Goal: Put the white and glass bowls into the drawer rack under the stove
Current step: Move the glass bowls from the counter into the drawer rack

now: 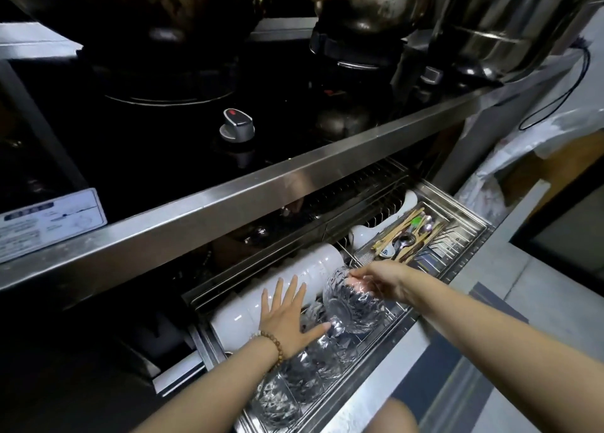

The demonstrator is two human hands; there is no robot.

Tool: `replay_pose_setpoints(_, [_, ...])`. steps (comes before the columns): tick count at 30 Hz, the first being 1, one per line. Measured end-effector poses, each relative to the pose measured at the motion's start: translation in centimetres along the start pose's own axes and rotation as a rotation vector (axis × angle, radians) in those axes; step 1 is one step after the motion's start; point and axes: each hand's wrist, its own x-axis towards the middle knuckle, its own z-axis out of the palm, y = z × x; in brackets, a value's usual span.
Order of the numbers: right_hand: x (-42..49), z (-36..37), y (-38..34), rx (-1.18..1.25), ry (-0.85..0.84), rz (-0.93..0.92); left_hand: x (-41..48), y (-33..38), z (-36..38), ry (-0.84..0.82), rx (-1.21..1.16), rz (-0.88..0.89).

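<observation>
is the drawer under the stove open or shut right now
Open. The drawer rack is pulled out past the stove's steel edge, so its white bowls, glass bowls and cutlery tray show from above.

The drawer rack [464,249] is shiny wire and sheet metal. In it, the white bowls [294,285] look glossy ceramic, the glass bowl [353,305] clear and faceted, beside wooden chopsticks [408,226].

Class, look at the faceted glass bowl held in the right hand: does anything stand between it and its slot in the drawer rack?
Nothing solid blocks the faceted glass bowl. The left hand lies flat beside it against the stacked white bowls, its thumb under the bowl, over the drawer rack.
</observation>
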Motion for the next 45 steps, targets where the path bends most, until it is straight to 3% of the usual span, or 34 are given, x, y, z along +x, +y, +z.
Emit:
replay_pose_setpoints(13, [2.7,0.7,0.4,-0.142,-0.222,0.220,0.2,-0.3,1.0,0.052,0.027,0.025])
replay_pose_setpoints(18, [3.4,1.7,0.8,-0.177,-0.286,0.216,0.2,-0.3,1.0,0.042,0.036,0.014])
replay_pose_setpoints(35, [2.7,2.3,0.9,-0.201,-0.328,0.211,-0.1,-0.2,0.6,0.028,0.058,0.005])
replay_pose_setpoints(40, [1.3,2.6,0.2,-0.464,-0.287,0.193,-0.3,-0.2,0.4,0.034,0.008,0.012])
replay_pose_setpoints(45, [-0.2,2.7,-0.3,-0.536,-0.236,0.108,-1.1,-0.3,-1.6,0.020,-0.102,0.022])
